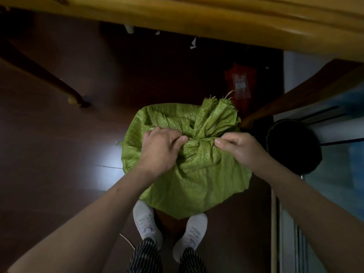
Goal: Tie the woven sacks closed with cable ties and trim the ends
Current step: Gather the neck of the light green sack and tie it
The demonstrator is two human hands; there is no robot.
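Sack [189, 174], on the floor [59, 154] before the shoes [146, 223], has its bunched neck gripped in the curled left hand [163, 146] while the right hand [238, 146] pinches what looks like the tie [202, 138]; a slack grip could let folds slip free.

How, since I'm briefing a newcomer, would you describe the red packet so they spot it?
Look at the dark floor below the yellow table. Just beyond the green sack lies the packet, the only red thing, flat with a pale label.
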